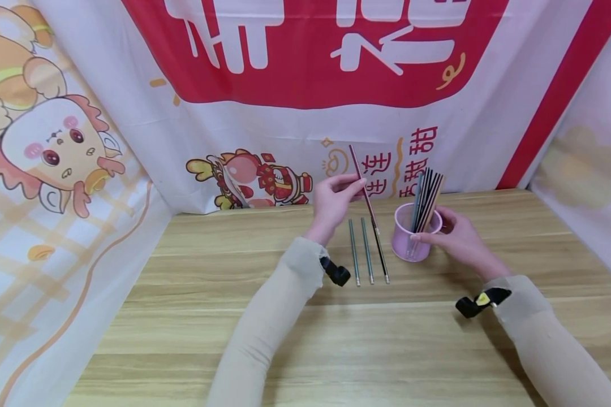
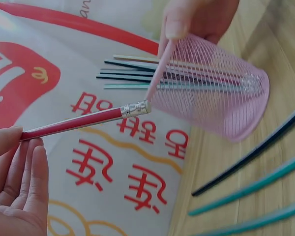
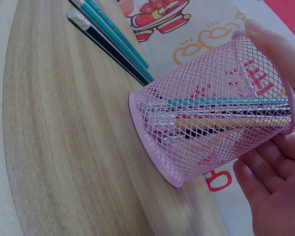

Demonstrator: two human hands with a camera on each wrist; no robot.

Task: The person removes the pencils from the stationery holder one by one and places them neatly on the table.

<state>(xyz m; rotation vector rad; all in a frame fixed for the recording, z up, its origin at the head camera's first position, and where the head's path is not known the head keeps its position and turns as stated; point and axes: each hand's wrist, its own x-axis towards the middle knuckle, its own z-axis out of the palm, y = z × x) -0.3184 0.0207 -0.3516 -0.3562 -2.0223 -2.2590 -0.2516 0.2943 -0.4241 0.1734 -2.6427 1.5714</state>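
My left hand [image 1: 331, 204] pinches a red pencil [image 2: 78, 121] between thumb and fingertips, above the table. The pencil's silver-banded eraser end points down in the head view, left of a pink mesh pencil cup [image 1: 401, 240]. My right hand [image 1: 460, 238] grips that cup by its rim and side, thumb at the rim and fingers around the far side. Several pencils [image 1: 426, 198] stand in the cup, eraser ends at the bottom, in black, green and natural wood tones. Left of the cup, a black pencil [image 1: 382, 257] and two green pencils [image 1: 366, 249] lie roughly parallel on the table.
The wood-grain table [image 1: 183, 328] runs back to a printed cloth backdrop [image 1: 280, 124] with red and white characters. Another printed cloth [image 1: 132, 271] borders the left side, and a pale one [image 1: 580, 186] the right. Each wrist wears a black camera mount [image 1: 336, 272].
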